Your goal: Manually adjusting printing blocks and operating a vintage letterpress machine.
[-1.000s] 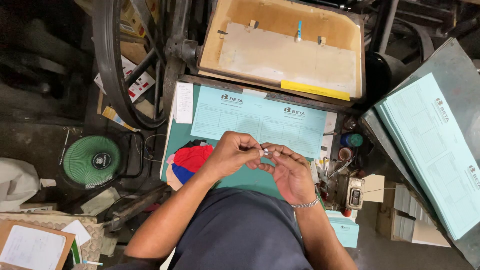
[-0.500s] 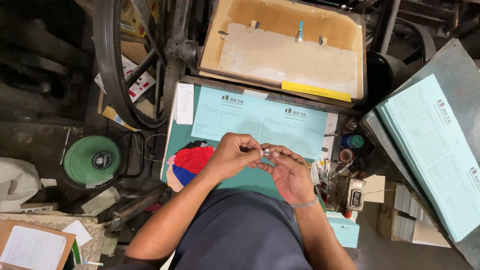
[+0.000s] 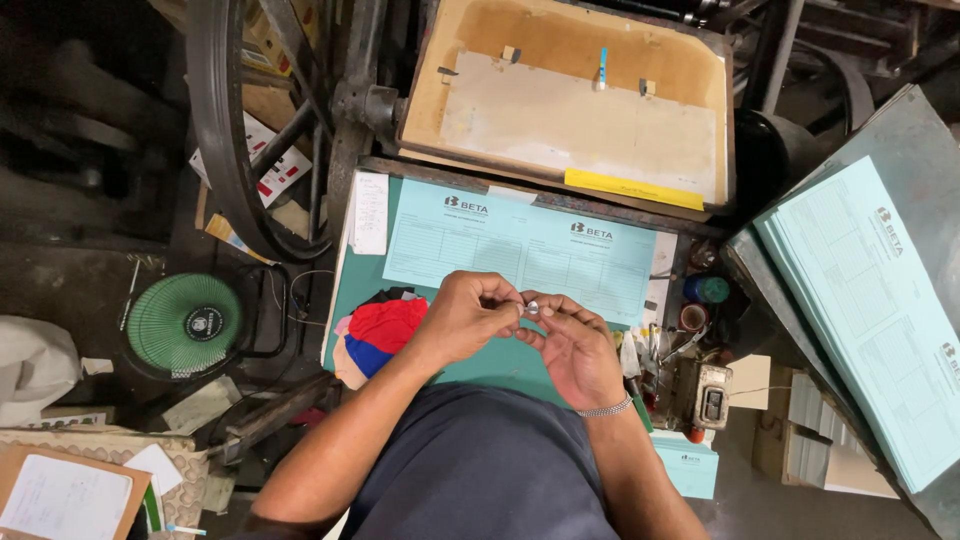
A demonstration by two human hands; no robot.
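Your left hand [image 3: 462, 318] and right hand [image 3: 572, 348] sit just where they were a second ago, meeting over the green table top [image 3: 480, 362] in front of your chest. Nothing about them has shifted in any way you could call a move: the fingertips of both hands are pinched together on the same small shiny piece [image 3: 532, 308], which stays held between them, above the mat and just below the near edge of the pale blue printed forms [image 3: 520, 248]. It is too small to say what kind of piece it is. That stillness suggests fine fiddling with the piece in place rather than carrying it anywhere.

Around you everything lies as before: the bundle of red and blue cloth [image 3: 380, 330] rests under your left wrist, the green fan [image 3: 186, 324] stands on the floor to your left, the press bed with its yellow strip [image 3: 626, 190] lies beyond the forms, and the stack of blue sheets [image 3: 868, 300] rests at your right.
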